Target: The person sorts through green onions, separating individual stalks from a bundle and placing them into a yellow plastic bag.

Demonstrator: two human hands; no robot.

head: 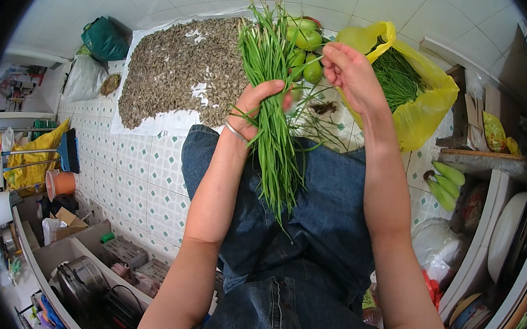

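Note:
A large bunch of long, flat green leaves, probably Chinese chives (275, 137), lies across my left hand (262, 100), whose fingers close round its middle above my lap. To the right, my right hand (348, 73) pinches a thin green blade between thumb and fingertips, beside the bunch. More green stalks (395, 77) fill an open yellow plastic bag (427, 118) just right of that hand. On the floor between my hands are loose blades (322, 127) and a small brown clump of trimmings (323, 107). Several green fruits or gourds (313, 69) sit behind, partly hidden by the bunch.
A white sheet (153, 127) spread with striped seeds (182, 71) lies at the left. Beyond it stand a green bag (105, 40) and a white bag (85, 83). Green bananas (444, 184) lie right, near a low shelf (482, 161). A blue broom (69, 150) is far left.

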